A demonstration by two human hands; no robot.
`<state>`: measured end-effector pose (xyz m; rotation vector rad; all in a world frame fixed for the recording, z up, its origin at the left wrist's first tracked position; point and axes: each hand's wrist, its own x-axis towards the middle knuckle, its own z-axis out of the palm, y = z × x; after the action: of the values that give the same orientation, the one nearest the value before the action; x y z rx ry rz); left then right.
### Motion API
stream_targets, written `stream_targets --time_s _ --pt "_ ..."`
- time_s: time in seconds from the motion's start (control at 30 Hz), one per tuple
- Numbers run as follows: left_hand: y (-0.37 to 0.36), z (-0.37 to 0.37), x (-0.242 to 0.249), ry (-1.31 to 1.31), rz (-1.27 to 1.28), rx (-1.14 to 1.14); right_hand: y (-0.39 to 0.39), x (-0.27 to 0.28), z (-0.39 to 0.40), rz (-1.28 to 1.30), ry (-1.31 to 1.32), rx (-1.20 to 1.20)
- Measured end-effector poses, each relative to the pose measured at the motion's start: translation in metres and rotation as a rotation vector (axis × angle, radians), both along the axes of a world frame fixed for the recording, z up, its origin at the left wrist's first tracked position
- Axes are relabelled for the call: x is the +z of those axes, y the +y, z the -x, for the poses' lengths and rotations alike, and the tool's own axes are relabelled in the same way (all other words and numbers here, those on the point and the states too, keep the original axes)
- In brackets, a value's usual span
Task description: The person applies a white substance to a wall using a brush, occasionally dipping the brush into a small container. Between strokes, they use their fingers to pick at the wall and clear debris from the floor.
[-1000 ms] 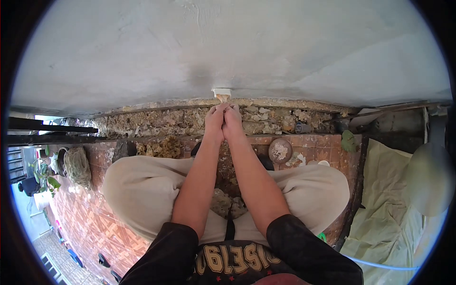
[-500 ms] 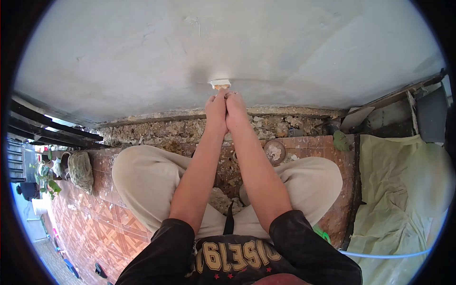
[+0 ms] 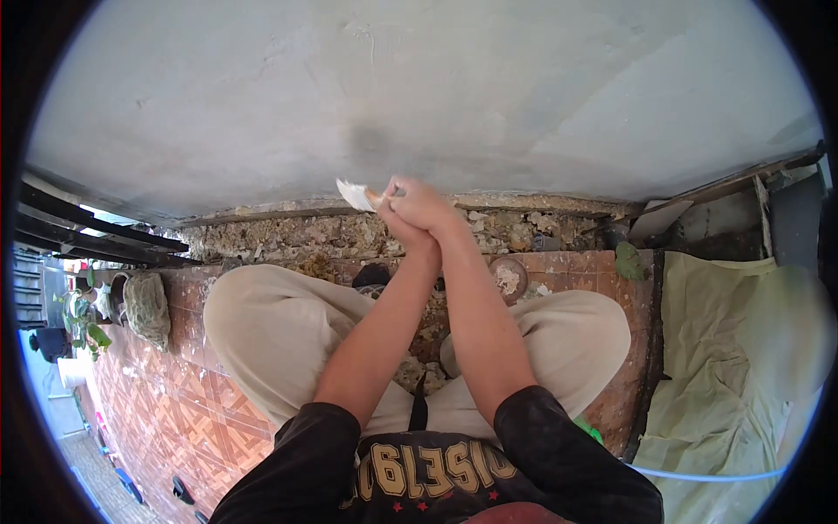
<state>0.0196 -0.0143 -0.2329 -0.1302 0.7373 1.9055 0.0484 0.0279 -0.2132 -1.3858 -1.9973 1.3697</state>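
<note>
A putty knife (image 3: 355,195), its blade coated white and its handle orange-brown, is tilted to the left just off the foot of the grey wall (image 3: 489,96). My right hand (image 3: 419,205) is closed around the handle end, slightly blurred. Pressed beneath and against it, my left hand (image 3: 399,229) is closed on the handle too, its fingers partly hidden by the right. My wrists cross over the rough strip of broken mortar (image 3: 288,237) along the wall base.
Between my knees and the wall sits a round bowl (image 3: 507,278) with pale crumbly material. A green cloth sheet (image 3: 716,349) lies at the right, with a blue hose (image 3: 707,477) across it. Dark slats (image 3: 96,231) and potted plants (image 3: 83,323) stand at the left, beside patterned floor tiles (image 3: 192,393).
Both hands have drawn back from the wall, moving lower with the putty knife. Its blade, facing the wall before, has swung round to point left, and my wrists have twisted.
</note>
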Motion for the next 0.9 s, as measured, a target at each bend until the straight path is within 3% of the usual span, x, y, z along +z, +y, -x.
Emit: stream_targets --time_s 0.07,0.17,0.27,0.4,0.47,0.6,0.7,0.9 --pt "0.001 0.013 -0.067 -0.161 -0.180 -0.135 -0.009 -0.013 0.006 0.029 -0.089 -0.073" --pt "0.005 0.030 -0.074 -0.173 -0.056 -0.268 -0.007 -0.021 0.016 0.030 -0.177 -0.191" --pt "0.008 0.039 -0.042 -0.259 -0.007 -0.387 0.001 -0.021 0.020 -0.028 -0.205 -0.258" --pt "0.017 0.034 -0.068 -0.290 -0.067 -0.401 0.014 -0.048 0.018 -0.052 -0.311 -0.272" --pt "0.020 0.030 -0.074 -0.375 0.047 -0.425 0.017 -0.056 0.014 -0.019 -0.290 -0.317" --pt "0.027 0.025 -0.054 -0.283 0.103 -0.380 0.020 -0.039 0.013 -0.077 -0.209 -0.376" --pt "0.035 0.026 -0.050 -0.243 -0.061 -0.385 0.021 -0.003 0.011 -0.126 -0.196 -0.336" --pt "0.028 0.020 0.071 -0.253 -0.136 -0.309 0.002 0.103 0.009 -0.203 -0.111 -0.330"
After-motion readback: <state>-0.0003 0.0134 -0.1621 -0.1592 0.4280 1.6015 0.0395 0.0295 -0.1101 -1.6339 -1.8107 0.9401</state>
